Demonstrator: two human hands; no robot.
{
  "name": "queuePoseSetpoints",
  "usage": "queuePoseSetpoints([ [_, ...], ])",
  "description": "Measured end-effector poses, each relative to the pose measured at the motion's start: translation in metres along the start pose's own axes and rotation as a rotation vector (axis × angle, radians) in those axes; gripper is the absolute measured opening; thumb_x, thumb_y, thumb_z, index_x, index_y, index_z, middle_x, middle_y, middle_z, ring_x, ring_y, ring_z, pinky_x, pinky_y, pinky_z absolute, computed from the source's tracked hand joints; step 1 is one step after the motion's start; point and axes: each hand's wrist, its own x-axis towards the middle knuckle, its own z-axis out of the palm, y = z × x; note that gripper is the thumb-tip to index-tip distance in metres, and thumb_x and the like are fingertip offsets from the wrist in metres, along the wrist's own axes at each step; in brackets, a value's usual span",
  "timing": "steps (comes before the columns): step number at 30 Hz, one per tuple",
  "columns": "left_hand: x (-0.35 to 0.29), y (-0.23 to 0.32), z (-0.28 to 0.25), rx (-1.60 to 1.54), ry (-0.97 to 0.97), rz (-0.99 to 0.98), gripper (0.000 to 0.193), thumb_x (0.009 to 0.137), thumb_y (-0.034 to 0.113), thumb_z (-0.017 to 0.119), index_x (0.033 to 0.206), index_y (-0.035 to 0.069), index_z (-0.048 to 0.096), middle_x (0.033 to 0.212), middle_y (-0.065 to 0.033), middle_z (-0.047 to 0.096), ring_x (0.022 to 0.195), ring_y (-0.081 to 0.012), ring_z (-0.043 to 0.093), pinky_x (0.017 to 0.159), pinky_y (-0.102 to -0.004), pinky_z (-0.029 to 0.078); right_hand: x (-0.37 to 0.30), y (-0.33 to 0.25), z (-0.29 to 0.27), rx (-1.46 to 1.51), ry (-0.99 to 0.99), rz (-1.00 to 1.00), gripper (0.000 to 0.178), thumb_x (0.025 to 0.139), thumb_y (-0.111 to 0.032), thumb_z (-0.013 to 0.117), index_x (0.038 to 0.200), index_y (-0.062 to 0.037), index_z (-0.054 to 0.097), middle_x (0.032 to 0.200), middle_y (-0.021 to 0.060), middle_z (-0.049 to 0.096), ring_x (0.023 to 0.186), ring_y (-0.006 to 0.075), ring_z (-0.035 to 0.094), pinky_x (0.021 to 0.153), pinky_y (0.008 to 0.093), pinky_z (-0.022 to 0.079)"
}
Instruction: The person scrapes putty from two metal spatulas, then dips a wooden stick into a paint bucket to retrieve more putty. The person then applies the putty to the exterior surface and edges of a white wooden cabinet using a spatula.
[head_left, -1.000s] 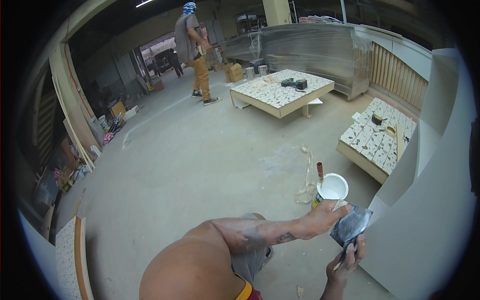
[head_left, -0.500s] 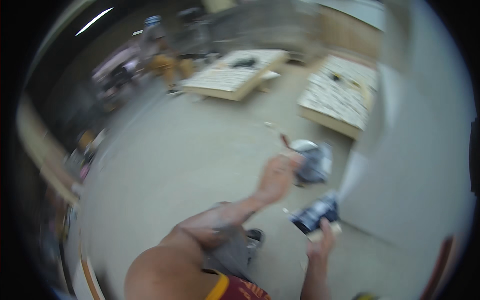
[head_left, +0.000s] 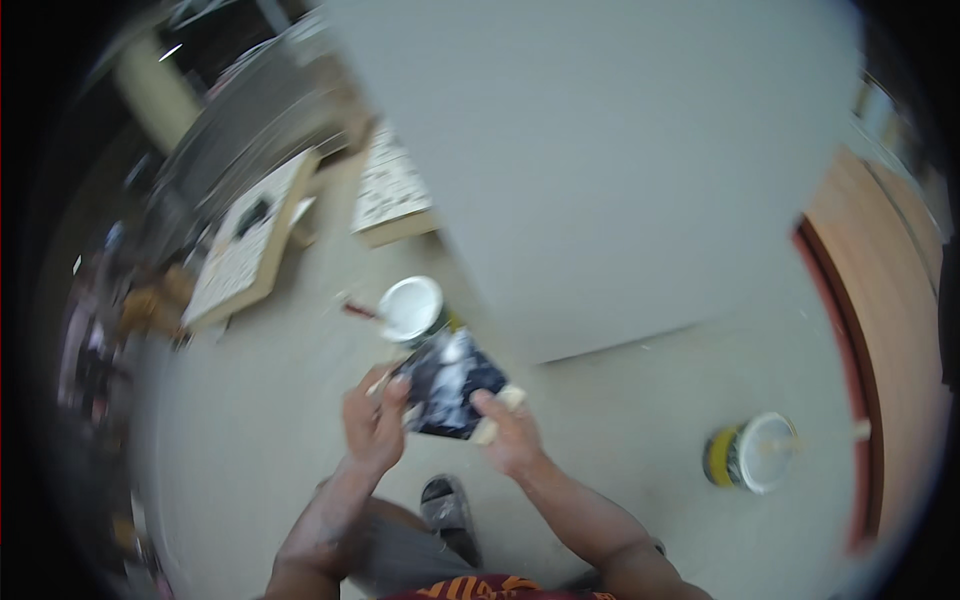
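My left hand (head_left: 376,418) is closed on one scraper (head_left: 420,376), the thumb on top near the blade's left edge. A thin pale edge shows between the fingers of this hand. My right hand (head_left: 510,438) grips a second scraper (head_left: 487,377); the thumb lies flat on the dark face, and a cream handle (head_left: 512,398) shows beside it. Both grips are narrow. The two dark blades come together between my hands, in front of my body; blur hides where one ends and the other begins. A white smear (head_left: 455,368) runs along the middle of the dark surface.

Just beyond the blades stands a bucket (head_left: 412,308), its round top white. A red-handled tool (head_left: 360,311) points out from its left side. A second bucket (head_left: 762,455), with a yellow band, is on the floor (head_left: 620,420) well to the right. Whether the pale strip near its top touches it, I cannot tell.

A large grey-white panel (head_left: 610,170) rises ahead. To its left are two speckled boards, a near one (head_left: 390,190) and a far one (head_left: 225,270). My sandal (head_left: 450,515) is below my hands.
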Motion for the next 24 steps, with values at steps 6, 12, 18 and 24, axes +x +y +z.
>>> queuePoseSetpoints([
  [6,-0.024,-0.032,-0.023,0.07,-0.251,-0.026,0.033,0.104,0.023,0.051,0.086,-0.001,0.063,0.062,-0.0033,0.054,0.058,-0.0104,0.05,0.056,-0.0273,0.041,-0.024,-0.062,-0.024,-0.32,-0.013,-0.531,0.031,0.091,-0.005,0.07,0.121,-0.0022,0.063,0.113,0.008,0.068,0.105,0.0164,0.066,0.092,0.0349,0.055],
  [12,-0.027,-0.011,-0.016,-0.079,-0.118,-0.138,0.036,0.106,0.026,0.048,0.084,0.0,0.059,0.075,0.0009,0.054,0.07,-0.0088,0.046,0.063,-0.0283,0.039,-0.047,-0.247,-0.172,-0.644,0.682,-1.163,0.045,0.099,-0.018,0.06,0.139,0.001,0.05,0.125,0.0101,0.06,0.113,0.0163,0.057,0.1,0.0302,0.045],
  [18,-0.022,-0.004,-0.028,0.011,-0.24,-0.126,0.035,0.106,0.026,0.047,0.094,-0.003,0.064,0.081,-0.0023,0.063,0.075,-0.0101,0.053,0.067,-0.0268,0.042,0.006,-0.342,-0.246,-1.174,1.131,-1.308,0.046,0.099,-0.011,0.049,0.144,-0.0036,0.046,0.138,0.0217,0.051,0.121,0.0351,0.055,0.105,0.0428,0.042],
  [24,-0.02,-0.007,-0.024,0.024,-0.218,-0.143,0.034,0.106,0.026,0.049,0.094,-0.002,0.063,0.08,-0.0013,0.063,0.074,-0.0094,0.053,0.067,-0.0259,0.042,0.067,-0.307,-0.217,-1.203,1.219,-1.311,0.045,0.096,-0.002,0.045,0.142,-0.0045,0.047,0.135,0.0221,0.05,0.13,0.037,0.048,0.109,0.0454,0.039],
])
